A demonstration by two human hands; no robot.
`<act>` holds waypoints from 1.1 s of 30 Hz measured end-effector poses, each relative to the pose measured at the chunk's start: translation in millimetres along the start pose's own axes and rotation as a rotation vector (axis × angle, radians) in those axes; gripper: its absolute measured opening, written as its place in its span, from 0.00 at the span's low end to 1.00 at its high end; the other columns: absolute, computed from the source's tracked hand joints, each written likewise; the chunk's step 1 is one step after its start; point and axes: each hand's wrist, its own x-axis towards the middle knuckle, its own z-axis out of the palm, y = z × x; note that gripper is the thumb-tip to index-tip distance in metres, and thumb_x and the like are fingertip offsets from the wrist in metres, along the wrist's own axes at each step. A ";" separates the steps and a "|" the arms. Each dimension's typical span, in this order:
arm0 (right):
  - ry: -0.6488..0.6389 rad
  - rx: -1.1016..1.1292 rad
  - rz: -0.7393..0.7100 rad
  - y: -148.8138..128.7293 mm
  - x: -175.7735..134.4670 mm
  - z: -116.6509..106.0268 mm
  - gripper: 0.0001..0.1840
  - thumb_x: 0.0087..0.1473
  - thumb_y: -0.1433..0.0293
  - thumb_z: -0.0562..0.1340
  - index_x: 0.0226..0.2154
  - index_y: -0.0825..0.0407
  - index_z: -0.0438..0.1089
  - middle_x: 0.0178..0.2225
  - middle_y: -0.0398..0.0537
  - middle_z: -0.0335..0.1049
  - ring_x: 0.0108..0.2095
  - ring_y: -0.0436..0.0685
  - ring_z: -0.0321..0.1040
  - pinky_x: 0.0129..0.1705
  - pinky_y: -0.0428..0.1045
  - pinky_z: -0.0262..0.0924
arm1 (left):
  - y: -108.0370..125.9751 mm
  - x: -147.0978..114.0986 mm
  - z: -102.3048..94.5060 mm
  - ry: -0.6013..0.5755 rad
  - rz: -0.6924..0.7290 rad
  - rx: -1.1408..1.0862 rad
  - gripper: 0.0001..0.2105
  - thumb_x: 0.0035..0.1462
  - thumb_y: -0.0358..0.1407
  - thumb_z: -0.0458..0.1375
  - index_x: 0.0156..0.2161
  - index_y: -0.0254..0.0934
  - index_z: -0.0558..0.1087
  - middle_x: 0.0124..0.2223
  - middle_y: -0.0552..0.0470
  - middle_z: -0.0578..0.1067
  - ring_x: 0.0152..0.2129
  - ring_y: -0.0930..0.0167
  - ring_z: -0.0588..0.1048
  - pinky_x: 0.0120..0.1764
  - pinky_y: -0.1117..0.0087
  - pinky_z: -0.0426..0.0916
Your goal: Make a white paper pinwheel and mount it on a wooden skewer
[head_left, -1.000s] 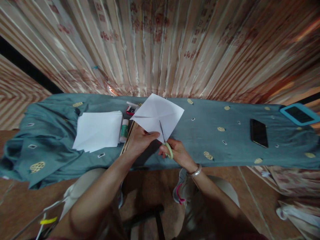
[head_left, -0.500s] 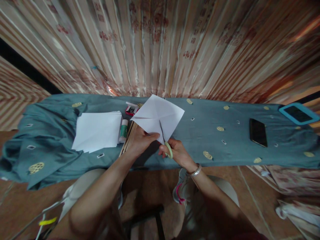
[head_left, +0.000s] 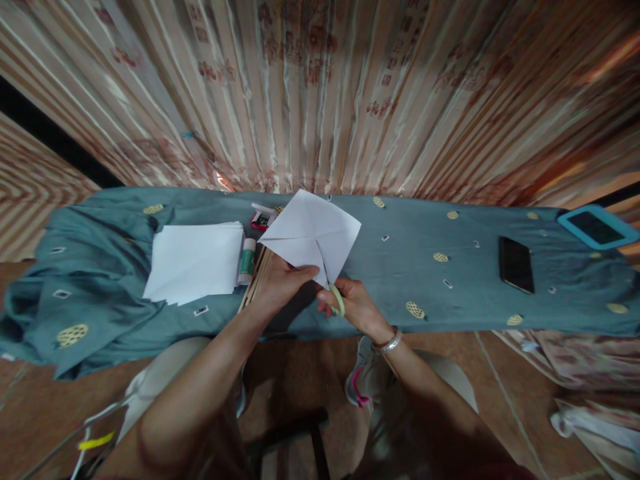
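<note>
A white square of paper (head_left: 317, 223) with crossing fold creases is held up over the table, one corner pointing at me. My left hand (head_left: 285, 283) pinches its lower left edge, thumb on top. In my right hand (head_left: 355, 300) is a pair of scissors (head_left: 338, 301) with pale green handles. Their dark blade lies along a line from the near corner toward the middle of the sheet. A second slit or crease runs in from the left corner. The fingertips under the paper are hidden.
Left of my hands lie a stack of white paper (head_left: 195, 262), a glue stick (head_left: 247, 257), wooden sticks (head_left: 257, 280) and a small red box (head_left: 261, 217). A black phone (head_left: 517, 265) and a blue-framed tablet (head_left: 597, 227) rest on the right of the cloth (head_left: 475, 300).
The paper has shifted slightly left and turned a little. Both hands stay nearly in place, the scissors still at the near corner.
</note>
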 end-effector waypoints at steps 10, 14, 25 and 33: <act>-0.246 -0.034 0.133 -10.4 -12.5 -14.4 0.27 0.42 0.50 0.70 0.36 0.54 0.71 0.26 0.42 0.74 0.23 0.47 0.67 0.24 0.42 0.60 | 14.9 15.7 -10.1 0.125 0.080 -0.165 0.15 0.30 0.28 0.68 0.30 0.35 0.74 0.28 0.57 0.77 0.26 0.72 0.74 0.35 0.71 0.68; -0.306 -0.069 0.169 -16.8 -20.1 -44.7 0.27 0.43 0.50 0.70 0.35 0.55 0.71 0.26 0.43 0.73 0.23 0.46 0.65 0.26 0.43 0.61 | 29.7 19.4 -20.3 0.122 0.081 -0.279 0.15 0.28 0.27 0.66 0.29 0.36 0.74 0.26 0.58 0.77 0.28 0.70 0.76 0.39 0.70 0.68; 0.424 0.159 -0.097 -18.2 -3.8 -81.4 0.29 0.37 0.46 0.71 0.34 0.51 0.75 0.29 0.46 0.77 0.26 0.51 0.68 0.25 0.45 0.58 | 19.4 -5.1 -10.7 -0.136 -0.165 -0.290 0.15 0.28 0.27 0.62 0.30 0.37 0.76 0.28 0.54 0.80 0.33 0.62 0.79 0.42 0.62 0.71; 0.304 0.330 -0.032 -22.4 10.8 -62.5 0.22 0.29 0.66 0.75 0.33 0.52 0.76 0.25 0.38 0.73 0.24 0.48 0.66 0.26 0.44 0.59 | 9.8 -14.1 -6.9 -0.228 -0.298 -0.332 0.12 0.31 0.28 0.63 0.29 0.36 0.77 0.31 0.48 0.81 0.34 0.61 0.79 0.40 0.65 0.72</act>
